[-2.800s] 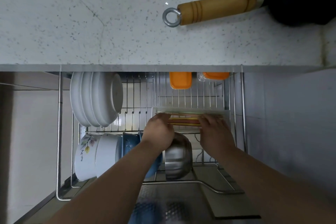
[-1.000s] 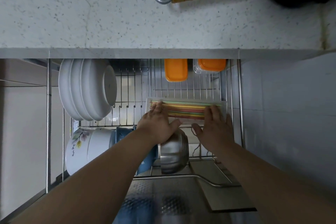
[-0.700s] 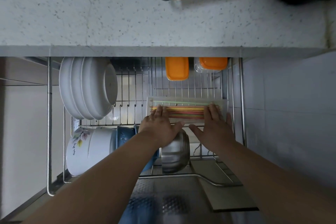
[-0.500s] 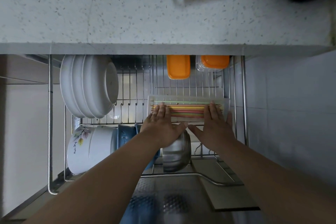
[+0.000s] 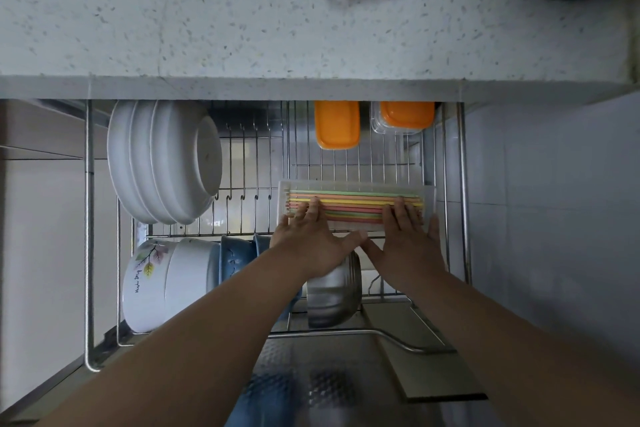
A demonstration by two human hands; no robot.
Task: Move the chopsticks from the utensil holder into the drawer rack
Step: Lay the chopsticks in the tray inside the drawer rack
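Pastel chopsticks (image 5: 353,206), clear tray (image 5: 429,196), wire drawer rack (image 5: 462,184): left hand (image 5: 310,241), right hand (image 5: 405,241) flat-open, gripping nothing, apparently levelling; press evenly.

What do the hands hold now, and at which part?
Nothing is held. Both the left hand and the right hand lie flat and open, fingers resting on the chopsticks in the tray.

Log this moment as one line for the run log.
phase: settling | chopsticks flat in clear tray in drawer rack | left hand open, fingers on chopsticks | right hand open, fingers on chopsticks
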